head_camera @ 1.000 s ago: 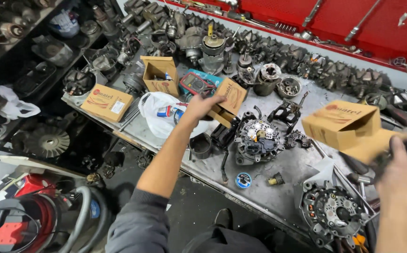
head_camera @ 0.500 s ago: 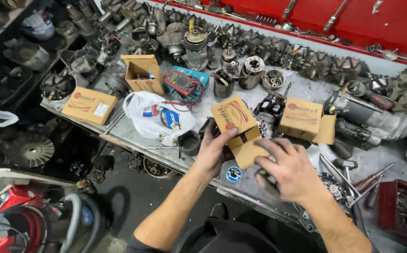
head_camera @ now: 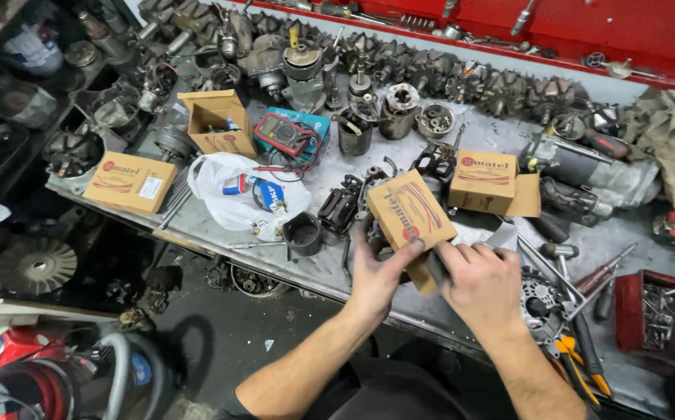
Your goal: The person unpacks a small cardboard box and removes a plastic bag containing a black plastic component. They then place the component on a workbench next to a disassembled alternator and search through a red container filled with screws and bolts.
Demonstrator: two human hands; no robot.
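Looking down from the head camera, we see our own two arms coming up from the near edge of the scene. Both forearms are bare from the elbow to the wrist, with no watch, strap or bracelet on either wrist. Our left hand (head_camera: 376,272) and our right hand (head_camera: 484,281) wear no gloves, and we can make out no rings on the fingers that show. Fine hair covers the forearms. Near the elbows, at the near edge, dark cloth begins: a black or charcoal top with short or pushed-up sleeves, its folds loose and plain, with no print or stitching that we can tell.
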